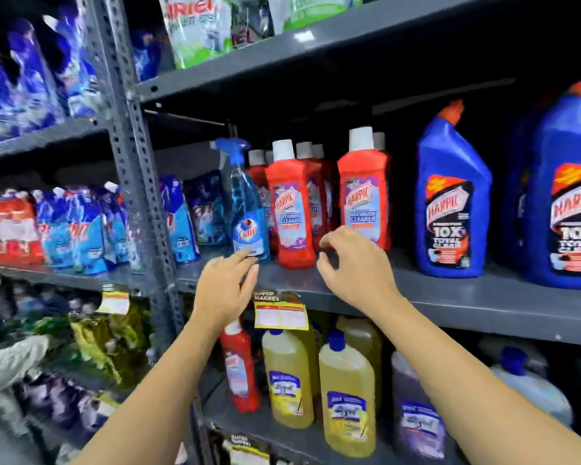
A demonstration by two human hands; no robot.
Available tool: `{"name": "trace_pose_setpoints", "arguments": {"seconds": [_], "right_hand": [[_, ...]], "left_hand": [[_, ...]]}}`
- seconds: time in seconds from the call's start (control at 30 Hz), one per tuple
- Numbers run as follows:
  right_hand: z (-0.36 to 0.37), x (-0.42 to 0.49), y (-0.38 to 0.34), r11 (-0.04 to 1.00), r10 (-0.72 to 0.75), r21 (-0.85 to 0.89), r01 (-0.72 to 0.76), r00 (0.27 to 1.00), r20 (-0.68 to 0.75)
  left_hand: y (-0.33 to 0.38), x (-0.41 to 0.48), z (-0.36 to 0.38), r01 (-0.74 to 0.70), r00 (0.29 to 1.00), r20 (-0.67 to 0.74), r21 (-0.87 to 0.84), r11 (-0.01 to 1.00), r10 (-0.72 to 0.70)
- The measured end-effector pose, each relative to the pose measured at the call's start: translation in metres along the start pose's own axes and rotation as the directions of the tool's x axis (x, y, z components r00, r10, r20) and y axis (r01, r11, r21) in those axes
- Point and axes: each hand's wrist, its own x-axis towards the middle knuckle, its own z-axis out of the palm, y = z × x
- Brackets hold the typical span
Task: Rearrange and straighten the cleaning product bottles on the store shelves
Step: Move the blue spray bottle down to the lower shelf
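On the middle shelf (450, 303) a blue spray bottle (249, 213) stands beside several red Harpic bottles with white caps; the front ones are a red bottle (291, 209) and another red bottle (364, 193). My left hand (223, 286) reaches to the base of the spray bottle, its fingertips touching the label's lower edge, holding nothing. My right hand (353, 266) hovers in front of the gap between the two front red bottles, fingers curled and apart, with nothing in it.
Two large blue Harpic bottles (453, 203) stand to the right on the same shelf. Blue refill pouches (178, 223) sit left of the upright post (131, 156). Below are yellow cleaner bottles (348, 394), a red bottle (240, 367) and a yellow price tag (280, 315).
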Motion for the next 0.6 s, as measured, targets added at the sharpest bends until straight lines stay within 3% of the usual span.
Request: {"name": "trace_pose_setpoints", "arguments": {"seconds": [0.4, 0.6], "right_hand": [[0.026, 0.009, -0.002, 0.993, 0.102, -0.058, -0.105, 0.994, -0.043], [0.047, 0.037, -0.030, 0.975, 0.196, -0.083, -0.205, 0.975, -0.105]], "left_hand": [[-0.044, 0.015, 0.027, -0.001, 0.998, -0.067, -0.086, 0.996, -0.004], [-0.091, 0.021, 0.033, -0.077, 0.996, -0.050, -0.118, 0.990, 0.071]]}}
